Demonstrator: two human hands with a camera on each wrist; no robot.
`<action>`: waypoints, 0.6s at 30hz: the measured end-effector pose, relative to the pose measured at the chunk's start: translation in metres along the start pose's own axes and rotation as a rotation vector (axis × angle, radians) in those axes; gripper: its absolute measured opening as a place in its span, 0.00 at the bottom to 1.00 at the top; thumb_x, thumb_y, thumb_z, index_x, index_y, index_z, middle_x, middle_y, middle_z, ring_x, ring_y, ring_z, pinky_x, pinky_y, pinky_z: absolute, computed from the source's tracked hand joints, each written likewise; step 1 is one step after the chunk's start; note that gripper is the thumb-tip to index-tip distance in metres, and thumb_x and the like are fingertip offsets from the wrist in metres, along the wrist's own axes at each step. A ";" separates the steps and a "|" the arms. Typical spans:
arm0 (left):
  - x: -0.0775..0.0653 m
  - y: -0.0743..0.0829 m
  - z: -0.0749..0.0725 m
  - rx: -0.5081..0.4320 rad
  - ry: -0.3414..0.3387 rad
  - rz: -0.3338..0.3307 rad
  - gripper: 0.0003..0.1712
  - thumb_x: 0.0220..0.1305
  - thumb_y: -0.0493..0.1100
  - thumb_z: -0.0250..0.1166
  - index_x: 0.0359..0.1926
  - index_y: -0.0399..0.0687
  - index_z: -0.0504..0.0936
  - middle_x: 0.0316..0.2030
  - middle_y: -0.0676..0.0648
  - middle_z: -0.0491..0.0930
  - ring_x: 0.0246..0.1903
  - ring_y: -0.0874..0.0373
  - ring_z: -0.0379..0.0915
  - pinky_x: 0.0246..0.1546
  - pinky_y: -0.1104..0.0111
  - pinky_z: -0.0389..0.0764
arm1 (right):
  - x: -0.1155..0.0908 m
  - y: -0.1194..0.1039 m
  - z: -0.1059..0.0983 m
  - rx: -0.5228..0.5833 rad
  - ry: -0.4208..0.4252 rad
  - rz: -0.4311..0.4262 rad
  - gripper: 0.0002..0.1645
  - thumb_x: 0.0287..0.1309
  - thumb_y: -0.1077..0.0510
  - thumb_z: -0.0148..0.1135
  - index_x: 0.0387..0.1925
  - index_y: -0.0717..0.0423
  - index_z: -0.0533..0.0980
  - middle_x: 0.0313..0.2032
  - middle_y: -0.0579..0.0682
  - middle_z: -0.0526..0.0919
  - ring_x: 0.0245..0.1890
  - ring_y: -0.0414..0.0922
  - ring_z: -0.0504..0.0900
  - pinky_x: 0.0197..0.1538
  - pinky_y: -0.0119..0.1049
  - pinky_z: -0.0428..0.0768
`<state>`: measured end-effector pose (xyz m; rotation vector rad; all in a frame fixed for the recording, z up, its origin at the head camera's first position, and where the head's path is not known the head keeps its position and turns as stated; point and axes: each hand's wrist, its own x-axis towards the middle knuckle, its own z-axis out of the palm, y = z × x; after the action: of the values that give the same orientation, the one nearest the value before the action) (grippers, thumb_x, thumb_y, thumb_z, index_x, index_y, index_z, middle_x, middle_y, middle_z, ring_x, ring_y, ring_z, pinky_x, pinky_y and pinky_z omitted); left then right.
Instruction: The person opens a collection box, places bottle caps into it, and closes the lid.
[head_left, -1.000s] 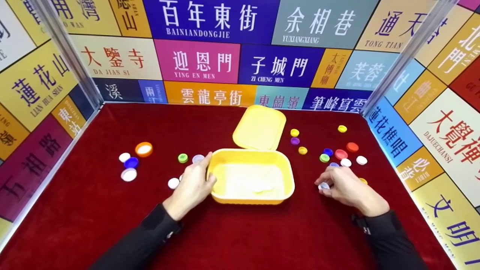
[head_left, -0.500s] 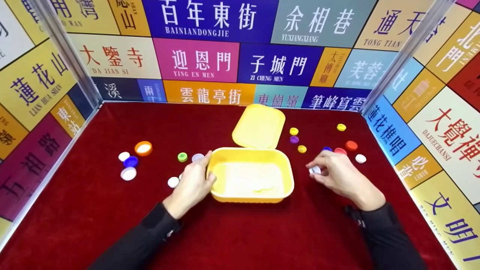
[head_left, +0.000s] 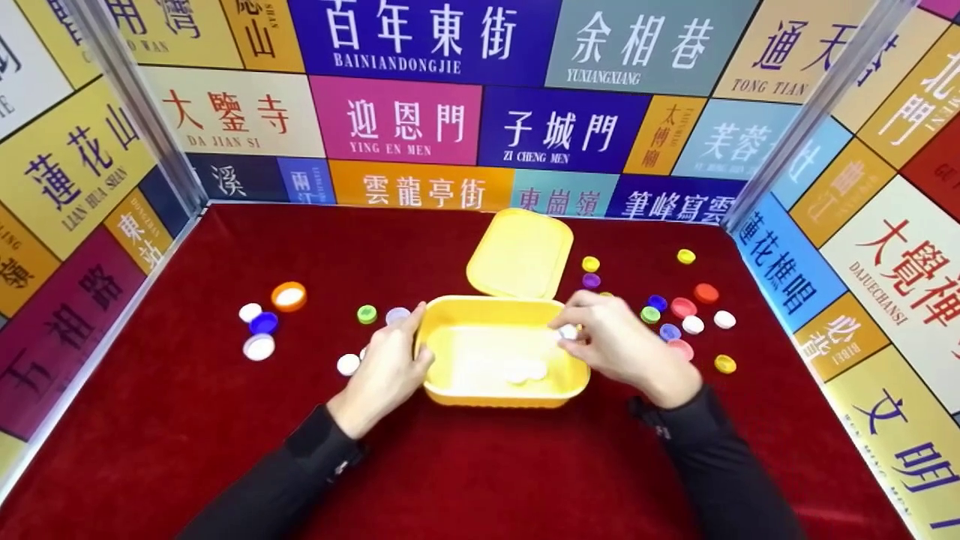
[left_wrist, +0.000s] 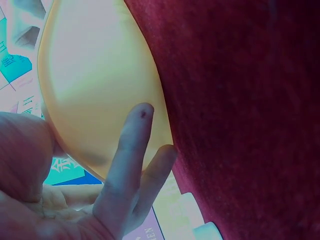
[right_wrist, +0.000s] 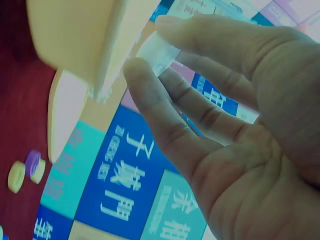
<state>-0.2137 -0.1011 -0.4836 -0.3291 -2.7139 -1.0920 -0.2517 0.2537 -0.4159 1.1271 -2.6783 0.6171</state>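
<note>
In the head view, my left hand (head_left: 384, 373) grips the left end of a yellow plastic box (head_left: 506, 401). The left wrist view shows its fingers (left_wrist: 131, 145) against the outside of the box wall, with the thumb at the rim. My right hand (head_left: 619, 345) is over the box's right rim and pinches a small white bottle cap (head_left: 568, 331) between thumb and fingertips. Close up in the right wrist view, the cap (right_wrist: 158, 51) looks pale and translucent beside the box wall (right_wrist: 75, 37). A pale cap-like shape (head_left: 527, 370) lies inside the box.
Behind the box lies its yellow lid (head_left: 520, 253). Several coloured caps lie to the right, including a red cap (head_left: 706, 292) and a green cap (head_left: 650, 314). To the left are an orange cap (head_left: 289, 296) and a blue cap (head_left: 263, 323). Printed panels (head_left: 397, 120) surround the red cloth (head_left: 480, 480).
From among the caps on the right, my right hand has carried the white cap leftward to the box's right rim. My left hand has stayed on the box.
</note>
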 end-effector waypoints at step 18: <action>0.000 0.000 -0.001 0.001 0.003 -0.003 0.40 0.76 0.32 0.70 0.85 0.31 0.73 0.76 0.31 0.83 0.60 0.42 0.90 0.57 0.55 0.94 | 0.030 -0.006 0.040 -0.015 -0.168 0.034 0.10 0.67 0.68 0.82 0.49 0.65 0.93 0.44 0.61 0.92 0.46 0.57 0.88 0.56 0.53 0.92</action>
<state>-0.2140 -0.1017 -0.4830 -0.3232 -2.7133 -1.0907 -0.2686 0.2130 -0.4407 1.1804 -2.8428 0.5287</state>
